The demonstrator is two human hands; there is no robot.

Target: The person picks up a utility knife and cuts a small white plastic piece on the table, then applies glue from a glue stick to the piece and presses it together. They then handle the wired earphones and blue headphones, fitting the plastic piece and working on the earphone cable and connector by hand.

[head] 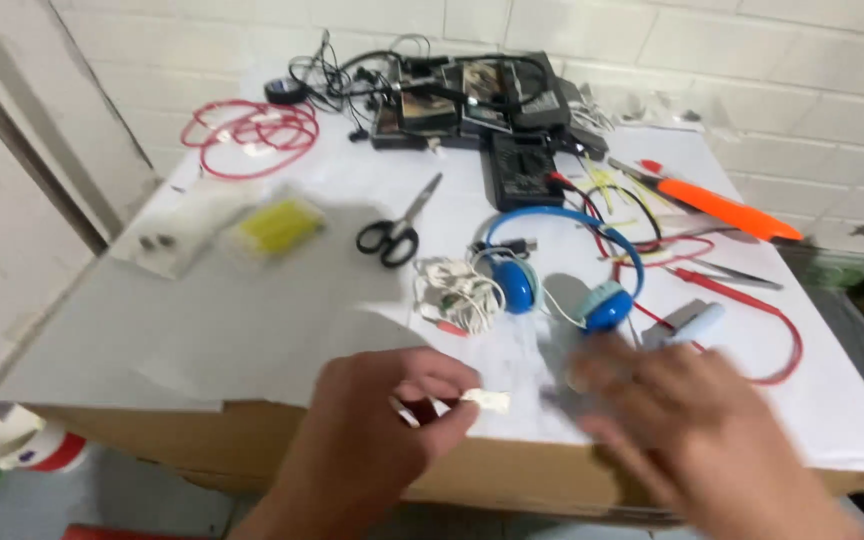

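My left hand (372,440) pinches a small white plug (487,401) between thumb and forefinger, low over the near edge of the desk (252,330), with a thin white lead trailing from it. It looks featherlight, hard and a bit slick, so I judge a fingertip pinch on its short body safer than tugging the soft lead. My right hand (692,420) is blurred at its 3 o'clock; its fingers look loosely spread, holding nothing I can see. The blue headphones (562,270) lie at 1 o'clock from the plug, scissors (397,225) at 11 o'clock.
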